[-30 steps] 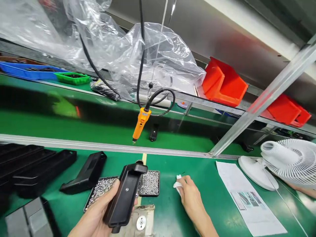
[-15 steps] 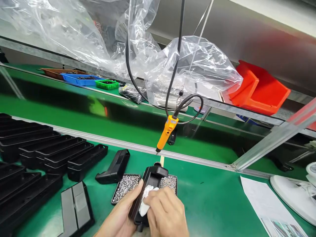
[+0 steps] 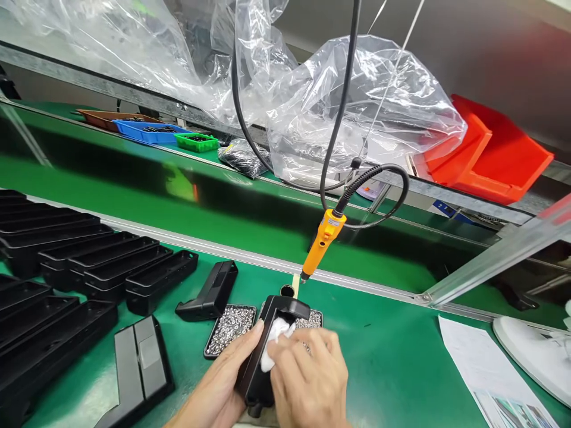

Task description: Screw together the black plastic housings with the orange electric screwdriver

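Note:
My left hand (image 3: 227, 377) grips a black plastic housing (image 3: 260, 386) along its left side, thumb lying on the upper edge. Pinched in the fingers of my right hand (image 3: 310, 374) is a crumpled white cloth (image 3: 277, 339), pressed into the recess of the housing. Part of the cloth is hidden under those fingers. Just beyond the housing lie a tray of small metal parts (image 3: 232, 327) on the left and a second tray of metal parts (image 3: 312, 319) on the right, partly covered by the housing and my right hand.
An orange electric screwdriver (image 3: 323, 244) hangs on its cable beyond the housing. Rows of black housings (image 3: 160, 279) stand at left, near a grey-faced black part (image 3: 138, 368). A paper sheet (image 3: 482, 368) lies at right. Plastic sheeting (image 3: 357, 101) and a red bin (image 3: 491, 154) occupy the shelf.
My right hand has moved the cloth slightly up along the recess. The screwdriver now appears farther right as the view shifts; my left hand keeps its hold.

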### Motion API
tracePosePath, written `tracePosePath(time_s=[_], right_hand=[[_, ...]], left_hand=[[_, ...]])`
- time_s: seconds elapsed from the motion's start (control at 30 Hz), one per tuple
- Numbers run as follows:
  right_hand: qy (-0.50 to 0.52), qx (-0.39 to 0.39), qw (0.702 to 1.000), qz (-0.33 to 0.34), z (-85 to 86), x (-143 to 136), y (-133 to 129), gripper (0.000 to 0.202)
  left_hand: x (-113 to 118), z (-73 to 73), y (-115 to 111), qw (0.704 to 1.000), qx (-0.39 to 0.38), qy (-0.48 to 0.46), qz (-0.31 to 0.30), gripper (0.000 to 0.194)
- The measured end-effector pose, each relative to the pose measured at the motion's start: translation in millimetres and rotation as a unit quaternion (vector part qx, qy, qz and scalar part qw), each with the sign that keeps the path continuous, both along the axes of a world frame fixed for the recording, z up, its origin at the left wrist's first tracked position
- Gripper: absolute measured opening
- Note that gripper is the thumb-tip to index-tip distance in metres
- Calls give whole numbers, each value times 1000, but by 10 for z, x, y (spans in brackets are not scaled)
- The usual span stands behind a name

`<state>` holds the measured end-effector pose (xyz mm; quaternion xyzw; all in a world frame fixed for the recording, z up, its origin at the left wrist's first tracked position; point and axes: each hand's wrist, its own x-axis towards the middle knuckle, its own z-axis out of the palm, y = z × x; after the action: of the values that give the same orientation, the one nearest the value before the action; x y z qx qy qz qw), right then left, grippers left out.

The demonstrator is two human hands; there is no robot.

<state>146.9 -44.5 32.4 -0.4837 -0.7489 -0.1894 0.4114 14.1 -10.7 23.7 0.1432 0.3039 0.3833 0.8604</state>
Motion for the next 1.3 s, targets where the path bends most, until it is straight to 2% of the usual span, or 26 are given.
tracePosePath(time_s=[0.13, 0.23, 0.3, 0.37, 0.43, 0.5, 0.53, 0.6, 0.63, 0.67, 0.7, 0.73, 0.8, 0.87, 0.93, 1.0, 1.17, 1.3], right_hand=[[17, 41, 999, 3, -36, -49, 3, 24], [33, 41, 999, -5, -56, -54, 18, 22], [60, 36, 997, 18, -69, -36, 21, 24], [113, 9, 992, 53, -50, 18, 16, 24], [178, -76, 978, 83, 27, 116, 8, 23], [275, -189, 938, 89, 143, 227, 7, 16], [335, -242, 906, 90, 197, 271, 9, 12], [437, -308, 838, 106, 252, 309, 16, 13], [457, -322, 820, 123, 247, 301, 18, 15], [445, -322, 823, 145, 221, 278, 18, 14], [401, -306, 848, 164, 180, 244, 15, 13], [336, -270, 887, 166, 131, 206, 11, 14], [186, -159, 962, 123, 45, 135, 2, 21], [72, -55, 994, 59, 6, 89, 5, 25], [11, -10, 1000, 5, 19, 70, 21, 25], [-11, -13, 1000, -12, 52, 61, 41, 24], [-3, 4, 998, 62, 64, 30, 49, 26], [17, -14, 999, 24, 54, 40, 49, 21]], left_hand=[[2, 15, -2, 1000, -4, 14, 3, 35], [0, 37, -2, 1000, 4, 16, 0, 35], [-4, 53, -1, 1000, -3, 17, 3, 34], [-6, 67, 3, 1000, -15, 16, 6, 36], [-5, 85, 6, 1000, -23, 16, 5, 43], [0, 106, 7, 999, -23, 23, 0, 48], [2, 117, 7, 999, -24, 29, -3, 49], [4, 132, 6, 999, -31, 35, -5, 48], [3, 132, 7, 999, -32, 35, -4, 47], [2, 125, 9, 999, -31, 30, -2, 47], [0, 110, 14, 999, -28, 25, -1, 48], [-3, 86, 20, 1000, -24, 17, -2, 48], [-5, 22, 33, 1000, -24, -1, -10, 50], [-4, -39, 41, 999, -25, -17, -16, 49], [-2, -66, 39, 1000, -17, -20, -10, 48], [0, -47, 27, 1000, -7, -9, 6, 43], [2, 56, -2, 1000, -15, 8, 6, 39], [7, 58, -5, 1000, -17, 9, 14, 40]])
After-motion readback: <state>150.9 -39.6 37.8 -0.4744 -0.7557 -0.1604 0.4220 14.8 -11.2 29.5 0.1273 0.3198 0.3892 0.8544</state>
